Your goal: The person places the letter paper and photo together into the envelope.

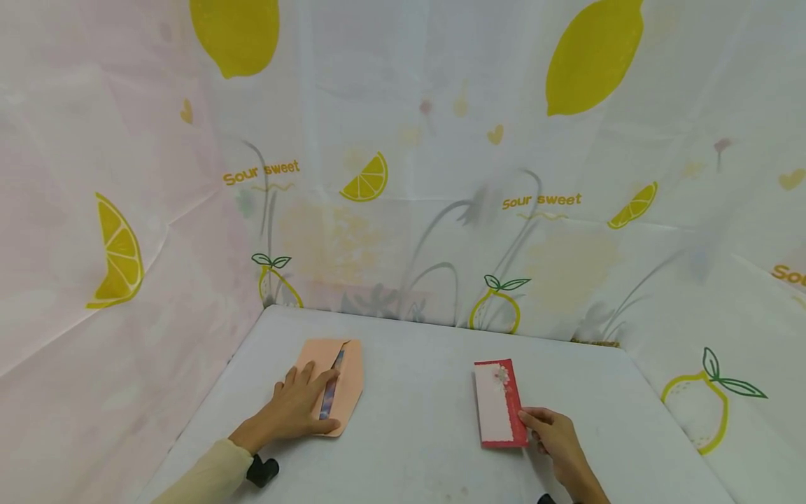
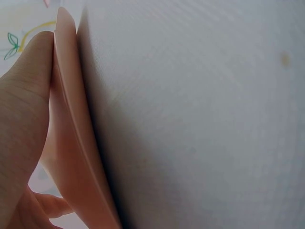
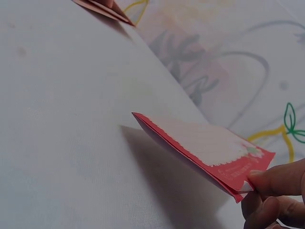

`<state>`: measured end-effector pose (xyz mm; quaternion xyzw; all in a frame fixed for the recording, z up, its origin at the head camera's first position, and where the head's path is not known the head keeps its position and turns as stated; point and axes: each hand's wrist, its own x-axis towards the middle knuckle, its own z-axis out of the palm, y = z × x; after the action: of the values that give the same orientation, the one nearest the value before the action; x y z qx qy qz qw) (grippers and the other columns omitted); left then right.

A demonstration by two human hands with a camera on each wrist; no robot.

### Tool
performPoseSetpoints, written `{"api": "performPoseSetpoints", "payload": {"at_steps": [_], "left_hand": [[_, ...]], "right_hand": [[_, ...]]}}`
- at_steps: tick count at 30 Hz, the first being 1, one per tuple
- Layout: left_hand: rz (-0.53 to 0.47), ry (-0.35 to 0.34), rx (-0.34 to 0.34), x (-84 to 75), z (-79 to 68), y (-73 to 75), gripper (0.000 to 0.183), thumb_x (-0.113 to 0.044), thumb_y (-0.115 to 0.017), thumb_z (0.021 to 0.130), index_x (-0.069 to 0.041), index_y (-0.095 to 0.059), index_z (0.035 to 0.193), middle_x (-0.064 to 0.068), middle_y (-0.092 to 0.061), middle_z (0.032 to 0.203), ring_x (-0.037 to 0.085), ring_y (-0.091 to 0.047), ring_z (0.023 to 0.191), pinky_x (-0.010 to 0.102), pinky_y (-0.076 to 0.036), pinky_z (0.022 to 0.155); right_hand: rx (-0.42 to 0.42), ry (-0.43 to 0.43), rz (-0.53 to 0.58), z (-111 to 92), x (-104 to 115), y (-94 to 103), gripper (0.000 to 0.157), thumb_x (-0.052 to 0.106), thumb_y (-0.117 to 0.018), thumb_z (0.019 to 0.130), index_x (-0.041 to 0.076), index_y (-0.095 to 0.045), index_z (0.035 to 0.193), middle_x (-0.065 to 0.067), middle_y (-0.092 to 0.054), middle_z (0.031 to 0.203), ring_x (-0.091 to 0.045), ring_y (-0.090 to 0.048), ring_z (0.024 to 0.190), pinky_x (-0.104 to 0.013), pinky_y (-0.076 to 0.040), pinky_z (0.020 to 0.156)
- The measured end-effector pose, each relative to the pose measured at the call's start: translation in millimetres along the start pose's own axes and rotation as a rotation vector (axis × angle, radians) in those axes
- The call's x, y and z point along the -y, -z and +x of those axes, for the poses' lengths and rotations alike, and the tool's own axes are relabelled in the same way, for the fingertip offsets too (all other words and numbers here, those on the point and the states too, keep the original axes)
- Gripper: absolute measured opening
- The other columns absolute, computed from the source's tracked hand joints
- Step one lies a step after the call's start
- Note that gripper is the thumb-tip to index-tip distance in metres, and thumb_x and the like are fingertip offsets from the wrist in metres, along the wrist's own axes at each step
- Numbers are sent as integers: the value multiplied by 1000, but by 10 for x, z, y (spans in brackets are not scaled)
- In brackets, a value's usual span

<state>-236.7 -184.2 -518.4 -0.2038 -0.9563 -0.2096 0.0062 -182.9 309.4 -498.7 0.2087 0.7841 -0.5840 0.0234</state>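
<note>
A peach envelope (image 1: 351, 367) lies at the left of the table, a strip of blue-purple printed paper (image 1: 330, 393) showing through its long slit. My left hand (image 1: 294, 406) rests on it with fingers spread, thumb near the lower edge and fingertips by the slit. In the left wrist view the thumb (image 2: 28, 90) lies along the envelope (image 2: 83, 143). On the right, my right hand (image 1: 557, 437) pinches a red and pale pink folded card (image 1: 494, 406) with a flower design at its right edge. The right wrist view shows the card (image 3: 200, 143) tilted above the table, casting a shadow.
The white table (image 1: 409, 392) ends at a hanging backdrop (image 1: 403, 245) printed with lemons and lettering, which also closes off both sides. A black wrist device (image 1: 262, 470) sits at the left sleeve (image 1: 210, 470).
</note>
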Motion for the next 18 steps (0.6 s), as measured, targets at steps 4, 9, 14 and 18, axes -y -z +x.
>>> {"api": "performPoseSetpoints", "payload": {"at_steps": [4, 9, 14, 18], "left_hand": [[4, 0, -1, 6, -4, -6, 96, -71, -79, 76, -21, -47, 152, 37, -32, 155, 69, -28, 135, 82, -29, 94], [0, 4, 3, 7, -8, -6, 97, -72, -78, 76, -21, -47, 152, 37, -32, 155, 69, -27, 136, 83, -28, 94], [1, 9, 6, -4, -4, 0, 97, -71, -78, 76, -21, -47, 152, 37, -31, 156, 69, -26, 136, 83, -28, 95], [1, 9, 5, -8, -1, 1, 97, -71, -79, 76, -21, -47, 152, 38, -31, 156, 70, -26, 136, 83, -27, 96]], "right_hand": [[4, -8, 0, 0, 6, -27, 42, 28, -73, 98, -6, -65, 121, -2, -55, 79, -16, -46, 69, -29, -39, 58], [11, 1, -1, -4, -1, -59, 40, 28, -73, 98, -6, -66, 120, -2, -54, 77, -16, -45, 68, -28, -38, 57], [16, 25, 19, -13, -4, -92, 36, 25, -73, 98, -5, -67, 117, -1, -55, 76, -15, -45, 66, -27, -37, 55], [24, 34, 29, -16, 1, -128, 35, 25, -73, 98, -5, -68, 116, -1, -56, 77, -14, -44, 66, -27, -37, 55]]}}
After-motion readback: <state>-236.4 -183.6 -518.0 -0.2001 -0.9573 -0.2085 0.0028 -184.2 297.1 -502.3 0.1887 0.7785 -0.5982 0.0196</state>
